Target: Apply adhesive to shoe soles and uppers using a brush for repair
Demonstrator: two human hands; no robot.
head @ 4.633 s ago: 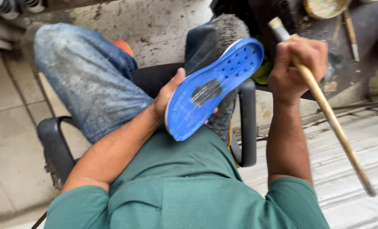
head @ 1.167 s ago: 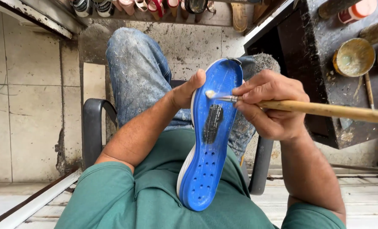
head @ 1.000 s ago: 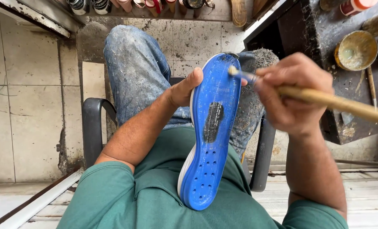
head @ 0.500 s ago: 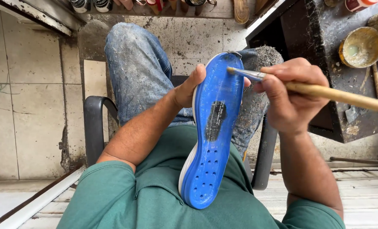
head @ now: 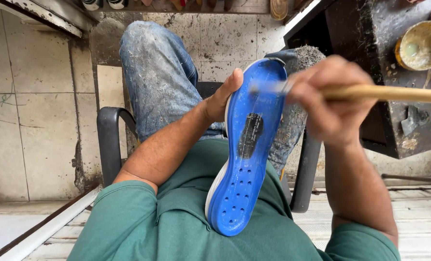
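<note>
Fingers of right hand (head: 334, 104) clenched on wooden brush handle (head: 389, 93); bristles blurred over blue shoe sole (head: 247, 150). Left hand (head: 220, 99) grasps sole's left edge, sole upright against green shirt (head: 177, 227). Dark oblong patch mid-sole. Yellowish glue bowl (head: 421, 46) on dark bench, upper right.

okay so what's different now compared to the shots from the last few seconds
The right hand brought the wooden-handled brush from off to the side onto the blue shoe sole and is stroking across its upper end; the brush tip is now blurred. The sole was turned from slanted to upright against the green shirt. The left hand holds the sole's edge as before.
</note>
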